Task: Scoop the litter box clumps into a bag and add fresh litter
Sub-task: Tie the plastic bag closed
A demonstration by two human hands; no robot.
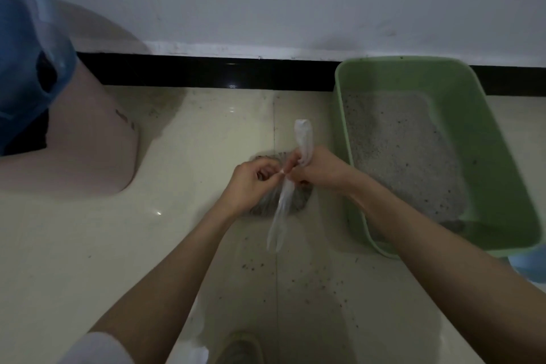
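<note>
Both grips pinch the bag's twisted handles: left hand (246,183) and right hand (317,168) knotting the clear bag (295,202) shut on the floor (147,245), beside the green litter box (502,186), so the clumps stay in.

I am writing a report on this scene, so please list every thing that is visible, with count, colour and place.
plastic bag: one, clear, holding grey litter, on the floor between the hands
litter box: one, green, right, by the wall
litter: grey, inside the litter box
bin: one, pale pink with blue liner, left
scattered grains: dark, on the cream floor tiles
shoe: one, grey, bottom edge
left hand: pinches a bag handle
right hand: grips the other handle
</note>
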